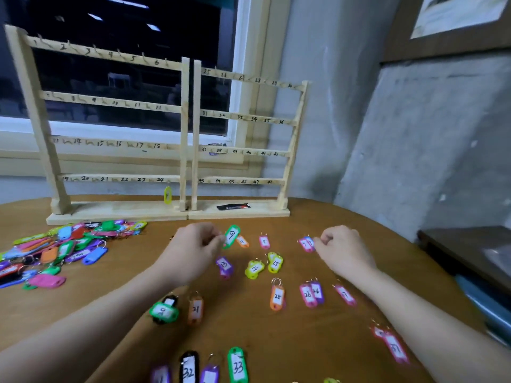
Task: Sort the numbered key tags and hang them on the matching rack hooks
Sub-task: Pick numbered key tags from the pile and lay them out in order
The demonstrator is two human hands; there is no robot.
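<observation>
misreading is the main risk here: the left hand [193, 246] pinches a green plastic key tag marked 9 [231, 236] just in front of the pale wooden two-panel rack [184, 134], and a handwritten 9 turned over reads as 6, so it could end on the wrong hook. a second green tag that also looks like a 9 [163, 311] lies nearer the person than the rack, which adds to the doubt. the right hand [341, 250] is curled, its fingertips pinching a pink and a blue tag that both seem marked 7 [307, 243], in front of the rack's right panel; duplicates like these could be hung twice on one hook. the sorted tags lie loose and close on the brown wooden surface [345, 222], so a forearm could sweep them out of order. the mixed heap of coloured tags [72, 247] by the rack's left foot is unsorted, and only one yellow tag [167, 195] hangs low on the rack.
</observation>
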